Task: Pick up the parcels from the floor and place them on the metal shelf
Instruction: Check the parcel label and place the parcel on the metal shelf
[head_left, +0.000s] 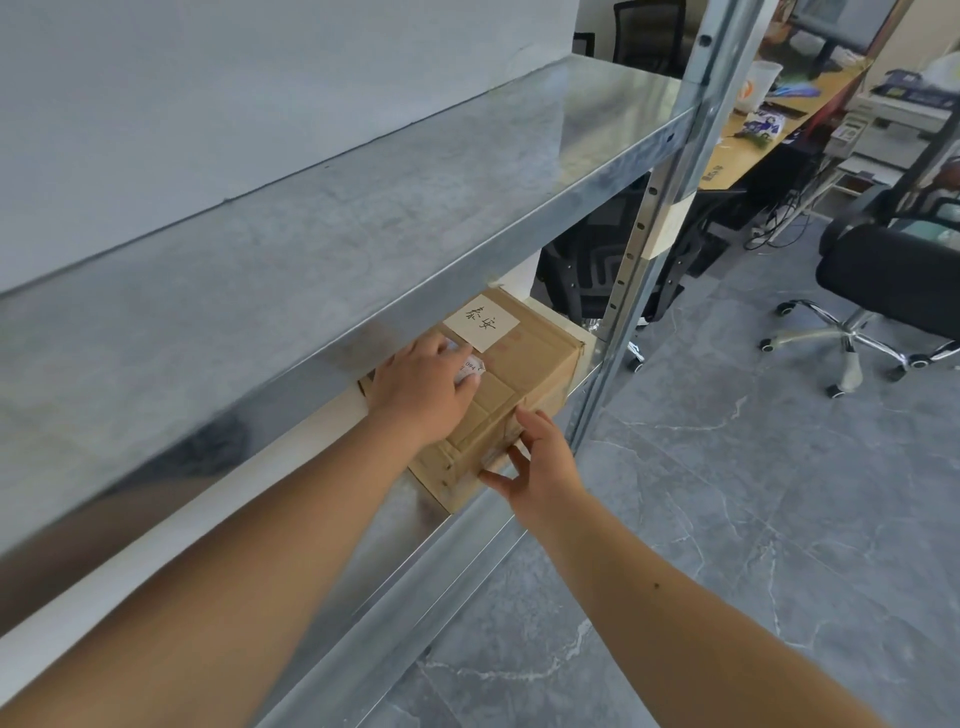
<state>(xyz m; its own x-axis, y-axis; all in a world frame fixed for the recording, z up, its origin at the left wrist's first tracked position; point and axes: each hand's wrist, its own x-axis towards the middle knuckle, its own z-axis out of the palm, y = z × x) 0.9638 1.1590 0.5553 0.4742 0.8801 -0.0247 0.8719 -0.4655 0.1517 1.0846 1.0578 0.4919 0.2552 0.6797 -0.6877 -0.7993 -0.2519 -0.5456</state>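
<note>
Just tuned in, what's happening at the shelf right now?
A person is seating a cardboard parcel on the lower level of the metal shelf, near the right-hand upright. The left hand lies flat on the parcel's top, beside its handwritten paper label. The right hand has open fingers against the near corner, with no closed grip. The parcel sits on the shelf, its near corner close to the front edge. The upper level shows nothing on it.

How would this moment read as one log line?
parcel: on lower metal shelf | left hand: flat on top | right hand: at front corner
</note>
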